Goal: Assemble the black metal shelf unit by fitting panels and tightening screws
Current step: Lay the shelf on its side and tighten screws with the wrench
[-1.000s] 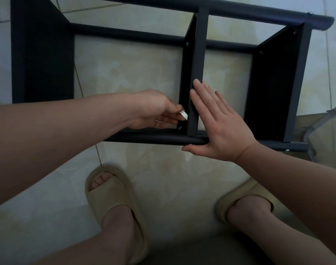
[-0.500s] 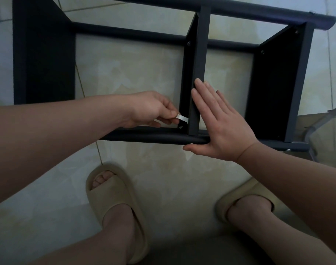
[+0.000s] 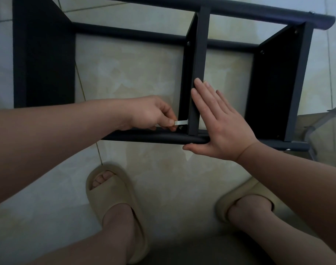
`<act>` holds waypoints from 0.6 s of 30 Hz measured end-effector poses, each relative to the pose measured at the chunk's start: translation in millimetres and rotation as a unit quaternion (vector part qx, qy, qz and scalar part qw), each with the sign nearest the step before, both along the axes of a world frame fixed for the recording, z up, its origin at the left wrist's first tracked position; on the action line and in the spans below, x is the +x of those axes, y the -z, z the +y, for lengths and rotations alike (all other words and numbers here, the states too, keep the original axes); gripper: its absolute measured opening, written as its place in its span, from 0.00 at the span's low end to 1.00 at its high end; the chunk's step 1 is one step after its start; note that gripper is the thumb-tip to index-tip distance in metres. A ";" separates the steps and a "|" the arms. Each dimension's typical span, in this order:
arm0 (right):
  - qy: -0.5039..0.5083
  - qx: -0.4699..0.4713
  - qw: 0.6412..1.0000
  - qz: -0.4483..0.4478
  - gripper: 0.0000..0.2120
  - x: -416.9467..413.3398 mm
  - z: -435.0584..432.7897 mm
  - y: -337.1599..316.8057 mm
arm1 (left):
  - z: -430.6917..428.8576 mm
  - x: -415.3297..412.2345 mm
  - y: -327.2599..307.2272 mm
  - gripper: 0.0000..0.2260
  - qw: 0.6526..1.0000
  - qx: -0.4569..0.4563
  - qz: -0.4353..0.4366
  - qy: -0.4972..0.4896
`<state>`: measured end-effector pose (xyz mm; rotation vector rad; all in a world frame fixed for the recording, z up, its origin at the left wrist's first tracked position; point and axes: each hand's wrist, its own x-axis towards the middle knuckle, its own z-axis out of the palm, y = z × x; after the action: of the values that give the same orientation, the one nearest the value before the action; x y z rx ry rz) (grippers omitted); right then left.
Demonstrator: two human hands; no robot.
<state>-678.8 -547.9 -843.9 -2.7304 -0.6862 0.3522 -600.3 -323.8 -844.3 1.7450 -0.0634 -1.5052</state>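
The black metal shelf unit (image 3: 201, 41) lies on its side on the tiled floor, with three upright panels between long rails. My left hand (image 3: 153, 114) pinches a small silver hex key (image 3: 181, 122) just above a screw (image 3: 181, 127) at the foot of the middle panel (image 3: 194, 77). My right hand (image 3: 218, 123) lies flat with straight fingers against that panel's right face, thumb along the near rail (image 3: 148, 137).
My two feet in beige slides (image 3: 113, 199) stand on the floor below the shelf. A clear plastic container (image 3: 324, 131) sits at the right edge. Other screws show on the right panel (image 3: 278, 83). A wide black panel (image 3: 43, 58) forms the left end.
My left hand has swung the hex key from tilted to nearly level beside the screw. My right hand stays flat on the middle panel.
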 end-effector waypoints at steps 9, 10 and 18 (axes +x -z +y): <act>-0.017 -0.021 0.999 0.024 0.56 0.8 0.0 -2.0 | -7.9 -2.0 -0.1 0.07 0.982 0.076 -0.162 0.056; -0.019 -0.028 0.999 0.040 0.57 0.7 0.1 -4.4 | -5.9 -1.2 -2.7 0.07 0.978 0.094 -0.169 0.076; 0.009 -0.082 0.989 0.123 0.53 12.6 -7.9 -65.9 | 5.9 19.0 -78.7 0.09 0.934 0.200 -0.244 0.166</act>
<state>-666.2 -555.8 -778.0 -2.7745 -0.5887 0.7584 -581.3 -318.0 -765.7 2.5152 -0.3419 -1.3348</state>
